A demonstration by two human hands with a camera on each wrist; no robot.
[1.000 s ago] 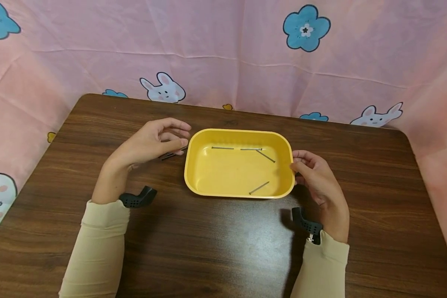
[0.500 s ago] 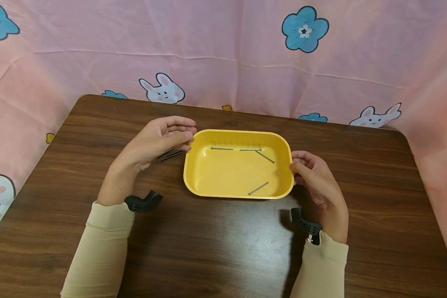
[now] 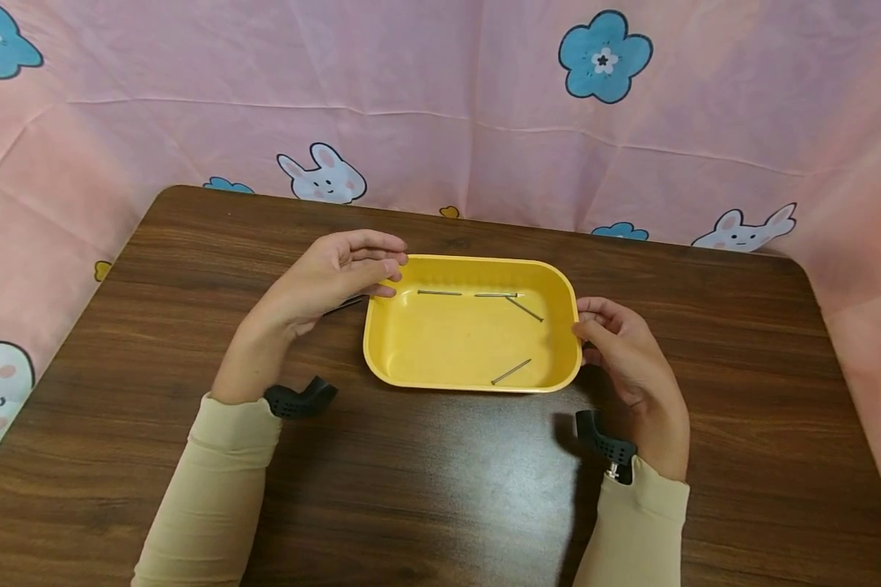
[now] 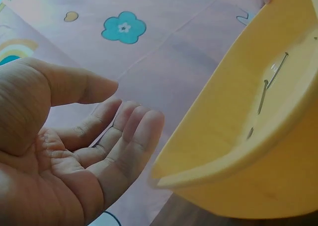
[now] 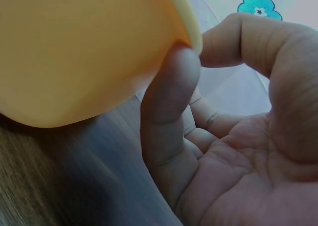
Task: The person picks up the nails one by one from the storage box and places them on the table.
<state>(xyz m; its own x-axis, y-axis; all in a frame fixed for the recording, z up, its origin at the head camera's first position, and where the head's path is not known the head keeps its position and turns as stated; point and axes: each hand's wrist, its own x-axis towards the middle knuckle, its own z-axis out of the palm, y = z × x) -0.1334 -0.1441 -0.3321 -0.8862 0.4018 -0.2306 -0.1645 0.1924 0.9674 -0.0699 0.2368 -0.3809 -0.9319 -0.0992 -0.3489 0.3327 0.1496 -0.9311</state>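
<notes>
- Nearest are two beige sleeves (image 3: 205, 489), each ending at a black wrist mount (image 3: 299, 399) just above the dark wooden table (image 3: 426, 489).
- The right hand (image 3: 627, 359) sits at the right end of the yellow tray (image 3: 382, 342). Its thumb lies on the rim and a finger (image 5: 166, 102) presses the outer wall from below, so it pinches the tray's right edge; the other fingers are loosely curled behind.
- The tray stands flat on the table near its middle, between the two hands, long side running left to right.
- Inside the tray lie four nails: one nail (image 3: 510, 372) slanted near the near-right corner, a second nail (image 3: 524, 308) slanted further back, and two more, a third nail (image 3: 495, 294) and a fourth nail (image 3: 439, 292), lying end to end along the far wall.
- The left hand (image 3: 330, 277) hovers at the tray's far-left corner, fingertips over the rim. The left wrist view shows the palm bare and the fingers (image 4: 134, 141) relaxed, gently bent, grasping nothing.
- Under that hand, on the table just left of the tray, dark loose nails (image 3: 347, 304) peek out; their number cannot be told.
- Beyond the table's far edge hangs a pink cloth (image 3: 440, 106) printed with blue flowers and white rabbits.
</notes>
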